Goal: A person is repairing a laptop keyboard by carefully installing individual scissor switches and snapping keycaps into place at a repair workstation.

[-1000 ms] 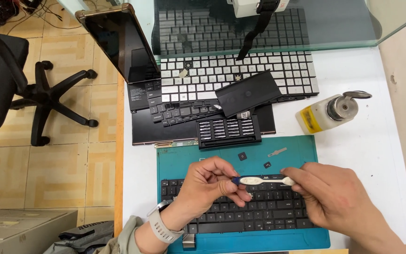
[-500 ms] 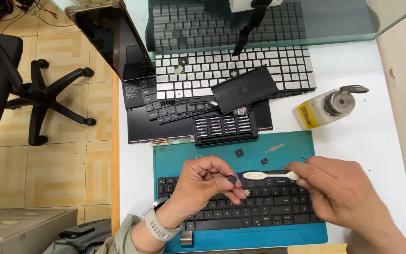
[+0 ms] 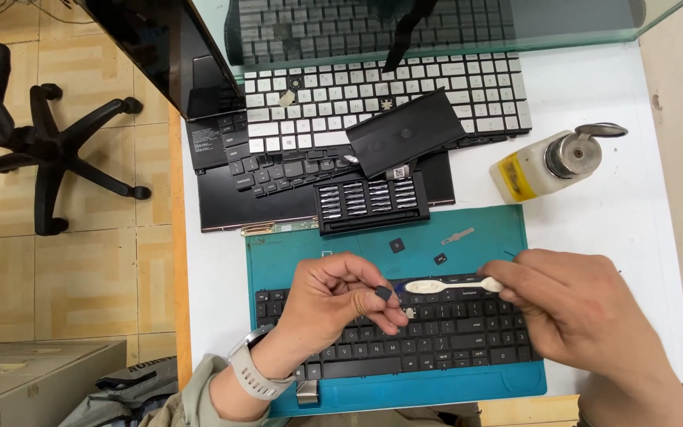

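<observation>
Over the black keyboard on the teal mat near the table's front edge, the left hand pinches a small black keycap between thumb and forefinger. The right hand grips a white pry tool, tip toward the keycap. Steady, shallow levering seems wise.

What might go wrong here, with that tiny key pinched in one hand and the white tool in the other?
The small black keycap sits only between fingertips of the left hand, so it could slip and drop among the keys of the black keyboard. Two loose keycaps lie on the teal mat and might get brushed away. The white tool in the right hand may scratch or snap a clip.
</observation>
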